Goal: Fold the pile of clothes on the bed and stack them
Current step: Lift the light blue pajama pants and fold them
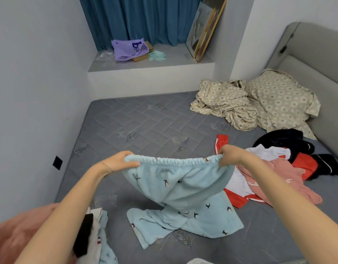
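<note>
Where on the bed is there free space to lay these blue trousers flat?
Bare mattress stretches ahead, between the left wall and the patterned bedding. The right side is crowded by the clothes pile; more garments lie at near left.

Both hands — left hand (116, 162), right hand (231, 155) — grip blue trousers (179, 189) waistband.

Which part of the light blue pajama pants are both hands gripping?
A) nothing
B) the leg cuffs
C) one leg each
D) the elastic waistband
D: the left hand and right hand each grip one end of the gathered waistband of the light blue pajama pants, whose legs trail onto the mattress.
</note>
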{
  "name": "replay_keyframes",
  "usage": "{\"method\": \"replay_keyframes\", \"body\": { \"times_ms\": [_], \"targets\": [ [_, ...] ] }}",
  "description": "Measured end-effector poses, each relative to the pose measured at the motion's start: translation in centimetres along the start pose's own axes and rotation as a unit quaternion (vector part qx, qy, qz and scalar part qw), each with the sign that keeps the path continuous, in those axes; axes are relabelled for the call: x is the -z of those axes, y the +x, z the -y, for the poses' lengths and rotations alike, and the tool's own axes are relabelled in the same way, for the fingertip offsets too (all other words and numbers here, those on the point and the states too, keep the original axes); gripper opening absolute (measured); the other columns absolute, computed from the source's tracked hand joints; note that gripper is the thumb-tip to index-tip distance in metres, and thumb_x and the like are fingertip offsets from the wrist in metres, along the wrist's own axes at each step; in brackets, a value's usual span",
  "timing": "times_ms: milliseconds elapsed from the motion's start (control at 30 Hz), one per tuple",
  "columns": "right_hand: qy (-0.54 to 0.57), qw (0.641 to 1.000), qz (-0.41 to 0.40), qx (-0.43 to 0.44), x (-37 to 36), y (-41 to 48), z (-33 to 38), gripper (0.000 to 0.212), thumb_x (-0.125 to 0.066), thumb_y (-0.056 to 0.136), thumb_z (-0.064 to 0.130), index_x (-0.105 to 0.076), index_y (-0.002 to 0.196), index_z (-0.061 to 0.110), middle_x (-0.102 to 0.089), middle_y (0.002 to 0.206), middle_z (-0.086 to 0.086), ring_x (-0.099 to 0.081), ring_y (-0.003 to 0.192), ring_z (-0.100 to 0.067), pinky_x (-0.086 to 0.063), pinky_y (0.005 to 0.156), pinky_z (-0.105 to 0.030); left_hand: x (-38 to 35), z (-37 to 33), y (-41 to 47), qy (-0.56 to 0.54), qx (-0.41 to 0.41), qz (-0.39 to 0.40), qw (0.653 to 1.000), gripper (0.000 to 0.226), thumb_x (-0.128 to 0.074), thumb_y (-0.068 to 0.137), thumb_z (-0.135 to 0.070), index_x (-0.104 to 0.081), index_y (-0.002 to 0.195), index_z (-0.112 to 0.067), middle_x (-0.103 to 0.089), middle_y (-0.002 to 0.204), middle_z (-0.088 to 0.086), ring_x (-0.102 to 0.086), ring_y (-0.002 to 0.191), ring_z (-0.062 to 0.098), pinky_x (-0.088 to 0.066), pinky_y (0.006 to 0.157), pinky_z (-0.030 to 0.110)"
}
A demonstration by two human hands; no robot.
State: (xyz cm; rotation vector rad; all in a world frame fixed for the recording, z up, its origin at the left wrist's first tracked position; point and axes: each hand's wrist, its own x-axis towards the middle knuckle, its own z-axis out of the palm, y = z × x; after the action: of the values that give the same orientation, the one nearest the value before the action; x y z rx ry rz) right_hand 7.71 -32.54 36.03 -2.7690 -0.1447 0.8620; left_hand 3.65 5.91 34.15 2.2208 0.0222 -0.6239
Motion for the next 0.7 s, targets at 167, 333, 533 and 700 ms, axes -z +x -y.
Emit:
{"method": "replay_keyframes", "body": {
  "times_ms": [167, 333, 533, 700],
  "targets": [
    [0.246, 0.965, 0.048, 0.080, 4.3, -2.4, -0.5, 0.017, -0.073, 0.077, 0.020, -0.058, 0.077, 0.013, -0.060, 0.076, -0.002, -0.055, 0.070, -0.015, -0.041, 0.063, -0.027, 3.5, -1.6, -2.1, -0.041, -0.028, -0.038, 0.998, 0.038, -0.071, 0.076, -0.048, -0.070, 0.089, -0.012, -0.070, 0.085, -0.003, -0.062, 0.078, 0.008, -0.044, 0.073, 0.024],
    [0.473, 0.875, 0.012, 0.098, 8.6, -5.3, 0.9, 0.008, -0.061, 0.087, 0.005, -0.064, 0.094, 0.006, -0.074, 0.084, -0.007, -0.070, 0.074, -0.019, -0.056, 0.066, -0.030, 7.5, -6.3, -4.5, -0.131, -0.125, -0.134, 0.974, 0.058, -0.064, 0.066, -0.058, -0.057, 0.077, -0.001, -0.050, 0.072, 0.003, -0.044, 0.072, 0.015, -0.032, 0.063, 0.030],
    [0.657, 0.737, -0.010, 0.157, 13.8, -8.7, 4.7, 0.027, -0.056, 0.079, 0.020, -0.073, 0.093, 0.005, -0.074, 0.090, -0.012, -0.071, 0.078, -0.023, -0.059, 0.068, -0.031, 11.8, -13.2, -6.5, -0.345, -0.244, -0.236, 0.875, 0.032, -0.068, 0.083, -0.041, -0.073, 0.095, -0.013, -0.072, 0.094, 0.003, -0.067, 0.087, 0.011, -0.054, 0.079, 0.023],
    [0.725, 0.630, -0.038, 0.274, 18.3, -10.6, 8.8, 0.032, -0.054, 0.084, 0.022, -0.075, 0.102, 0.007, -0.071, 0.107, -0.014, -0.069, 0.096, -0.027, -0.058, 0.078, -0.036, 16.3, -18.5, -9.2, -0.378, -0.317, -0.313, 0.812, 0.060, -0.055, 0.091, -0.042, -0.053, 0.128, 0.005, -0.060, 0.125, 0.020, -0.059, 0.116, 0.026, -0.050, 0.098, 0.035]
  ]
}}
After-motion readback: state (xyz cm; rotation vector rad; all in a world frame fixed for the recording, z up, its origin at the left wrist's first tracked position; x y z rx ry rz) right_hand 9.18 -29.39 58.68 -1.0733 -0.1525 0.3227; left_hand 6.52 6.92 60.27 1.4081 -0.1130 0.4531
